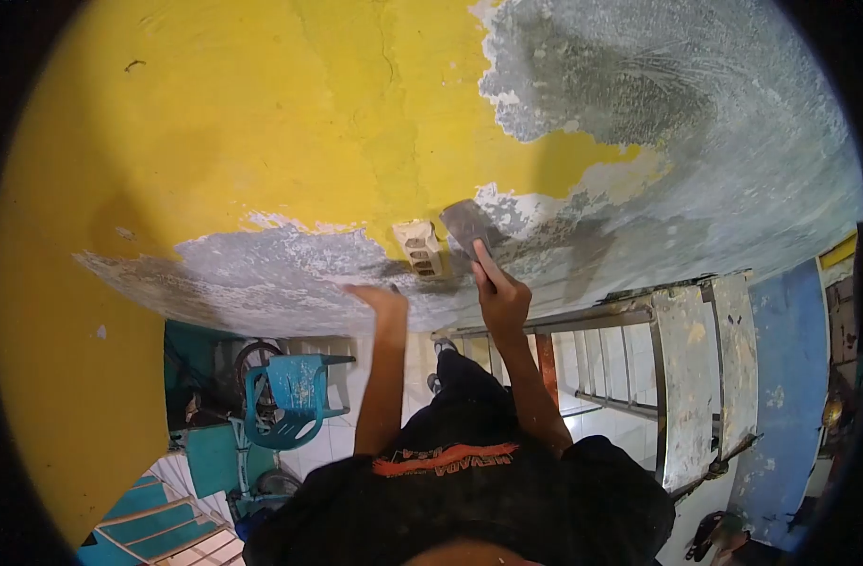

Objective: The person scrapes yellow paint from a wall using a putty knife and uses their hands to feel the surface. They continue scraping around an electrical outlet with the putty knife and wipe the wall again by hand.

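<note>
My right hand (504, 304) is closed around a scraper (465, 224), index finger stretched along its wide, flat grey blade. The blade lies at the wall, at the border between yellow paint (337, 104) and bare grey plaster (568, 226). Just left of the blade, a cream electrical outlet (420, 249) with several sockets sits on the wall. My left hand (381, 300) is lower and to the left, its fingers stretched out close to a scraped grey patch (271, 269). That hand holds nothing that shows.
Below on the left stands a teal plastic chair (295, 396), with a bicycle wheel (259, 363) behind it. To the right, paint-spattered boards (691, 377) lie beside a metal ladder-like frame (611, 406). Pale floor tiles (323, 448) show under me.
</note>
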{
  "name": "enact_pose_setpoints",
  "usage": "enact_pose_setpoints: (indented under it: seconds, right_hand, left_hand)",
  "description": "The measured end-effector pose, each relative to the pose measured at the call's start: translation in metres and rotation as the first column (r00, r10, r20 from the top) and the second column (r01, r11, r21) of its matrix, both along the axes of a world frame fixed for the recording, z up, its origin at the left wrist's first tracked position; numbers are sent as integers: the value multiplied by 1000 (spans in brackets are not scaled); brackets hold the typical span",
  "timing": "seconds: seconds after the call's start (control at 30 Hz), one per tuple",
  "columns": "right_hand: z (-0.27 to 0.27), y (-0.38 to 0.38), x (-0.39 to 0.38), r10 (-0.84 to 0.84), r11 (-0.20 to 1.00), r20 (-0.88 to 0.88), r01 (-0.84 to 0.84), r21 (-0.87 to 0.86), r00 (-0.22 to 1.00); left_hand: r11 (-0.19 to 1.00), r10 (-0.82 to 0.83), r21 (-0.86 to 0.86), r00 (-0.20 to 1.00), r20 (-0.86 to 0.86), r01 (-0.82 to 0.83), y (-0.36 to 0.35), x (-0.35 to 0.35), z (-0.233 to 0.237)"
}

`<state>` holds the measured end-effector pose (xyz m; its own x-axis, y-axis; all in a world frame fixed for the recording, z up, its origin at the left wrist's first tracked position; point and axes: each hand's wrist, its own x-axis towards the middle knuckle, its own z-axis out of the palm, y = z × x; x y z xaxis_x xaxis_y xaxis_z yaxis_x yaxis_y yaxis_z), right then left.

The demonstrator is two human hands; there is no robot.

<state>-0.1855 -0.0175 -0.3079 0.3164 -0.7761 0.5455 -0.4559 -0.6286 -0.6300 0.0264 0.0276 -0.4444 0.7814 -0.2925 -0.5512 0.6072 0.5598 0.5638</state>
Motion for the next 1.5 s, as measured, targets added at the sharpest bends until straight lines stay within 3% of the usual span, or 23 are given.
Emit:
enact_pose_setpoints:
  seconds: [0.07, 0.13, 0.23, 0.3, 0.33, 0.4, 0.53, 0.57, 0.6, 0.63, 0.7, 0.73, 0.77, 0.8, 0.83, 0.93, 0.97, 1.07, 1.23, 1.27, 1.3, 1.33, 1.5]
  right_hand:
    - [-4, -2, 1, 36, 997, 126, -27, -68, 991]
    - [-22, 3, -3, 84, 991, 243, -56, -121, 966]
    - [-46, 5, -9, 127, 975, 182, -89, -202, 975]
    - [-46, 12, -4, -5, 972, 384, -87, 220, 923]
    - [-49, 9, -1, 3, 973, 379, -90, 214, 926]
    - [-55, -1, 10, 5, 917, 663, -269, 296, 748]
    - [-68, -21, 2, 162, 756, 659, -521, 395, 734]
    - [-86, -26, -7, 110, 459, 725, -682, 570, 680]
    - [-95, -28, -11, 114, 461, 726, -684, 566, 678]
    - [-104, -29, -14, 88, 110, 913, -915, 388, 398]
    - [-130, -34, 0, -175, -449, 957, -847, -285, -230]
    - [-144, -30, 1, -176, -452, 957, -845, -285, -229]
    - [-123, -16, 1, -79, -156, 975, -969, 193, 207]
    - [-111, -9, 2, -124, 172, 784, -765, 621, 608]
    - [-120, -10, 5, -18, 237, 710, -687, 687, 704]
    - [-53, 7, 14, 32, 366, 717, -676, 640, 696]
    - [-48, 7, 15, 13, 213, 716, -702, 680, 698]
    - [-26, 24, 28, -163, 361, 775, -694, 622, 610]
    - [-31, 19, 25, -323, 234, 790, -764, 601, 522]
    - [-45, -4, 22, 144, 753, 551, -453, 477, 822]
    - [-51, -20, 22, 247, 967, -24, -248, -66, 969]
    - [-41, -26, 24, 247, 966, -27, -248, -69, 969]
    - [54, -33, 27, 339, 665, 674, -673, 322, 657]
  left_hand:
    - [976, -206, 86, 976, 64, 200, 7, -53, -9]
    - [951, -177, 260, 984, 6, 169, 9, -117, 32]
    - [930, -368, 100, 891, 267, 354, 14, -149, 76]
    - [848, -516, 343, 480, 709, 404, -2, -144, 98]
    - [852, -508, 335, 487, 710, 402, -8, -135, 113]
    - [480, -816, 701, -26, 578, 527, -12, -108, 158]
    - [595, -633, 384, 117, 765, 706, -39, -115, 151]
    - [597, -591, 371, 77, 803, 711, -41, -115, 144]
    - [595, -550, 360, 38, 834, 718, -43, -117, 132]
    - [571, -578, 283, 133, 805, 771, -43, -121, 119]
    - [579, -636, 261, 227, 737, 772, -36, -131, 116]
    - [588, -685, 244, 314, 657, 771, -33, -133, 116]
    - [616, -654, 280, 279, 704, 736, -31, -131, 117]
    - [620, -653, 281, 282, 703, 732, -31, -126, 117]
    - [598, -663, 302, 246, 707, 742, -30, -119, 116]
    - [595, -673, 268, 287, 681, 758, -23, -117, 145]
    - [590, -694, 309, 274, 666, 746, -21, -116, 151]
    - [607, -713, 402, 247, 656, 685, -15, -115, 160]
    - [647, -715, 482, 251, 652, 591, -19, -117, 169]
    - [705, -657, 488, 215, 722, 515, -27, -117, 173]
    - [710, -667, 453, 309, 678, 539, -30, -127, 213]
    - [712, -665, 449, 311, 679, 540, -37, -124, 243]
    - [762, -542, 290, 326, 774, 579, -53, -124, 280]
